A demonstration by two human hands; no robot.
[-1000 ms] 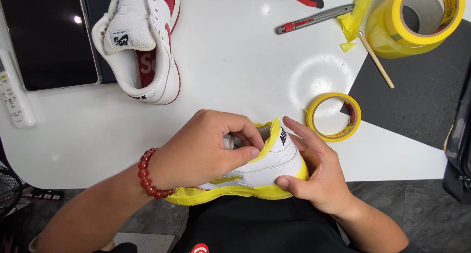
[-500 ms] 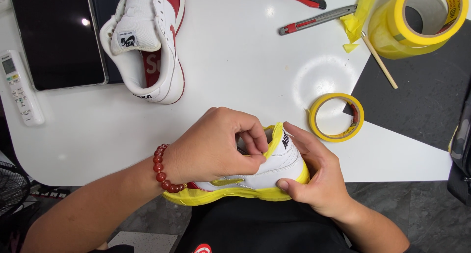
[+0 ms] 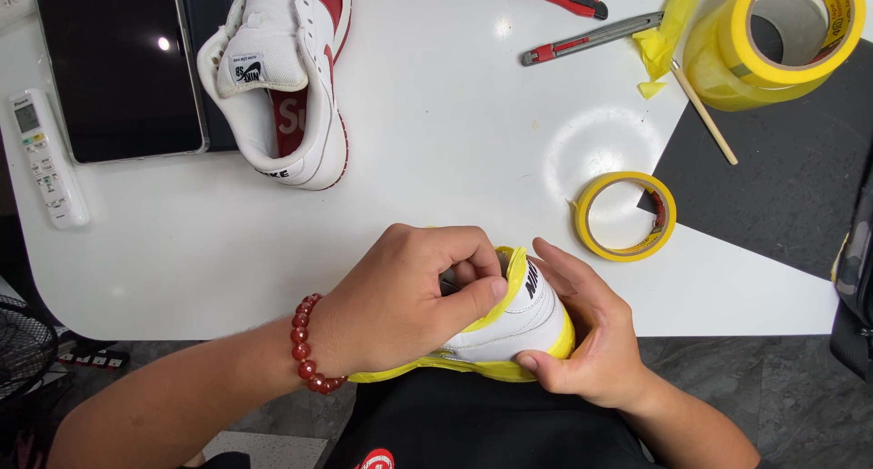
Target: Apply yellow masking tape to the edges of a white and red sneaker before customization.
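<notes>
A white sneaker (image 3: 509, 328) with yellow masking tape along its sole and heel collar rests on my lap at the table's near edge. My left hand (image 3: 405, 296), with a red bead bracelet on the wrist, covers the shoe's opening and pinches the yellow tape at the collar. My right hand (image 3: 587, 342) cups the heel from the right, thumb on the taped sole. The shoe's front half is hidden under my left hand.
On the white table (image 3: 436, 142) lie a second white and red sneaker (image 3: 286, 78), a dark tablet (image 3: 114, 64), a white remote (image 3: 47, 155), a small yellow tape roll (image 3: 626, 216), a large tape roll (image 3: 773, 37), two utility knives (image 3: 591, 37), a wooden stick (image 3: 705, 114) and a black mat (image 3: 773, 174).
My hands and the taped shoe stay put; only my left fingers shift slightly on the collar tape. The camera view has drifted a little.
</notes>
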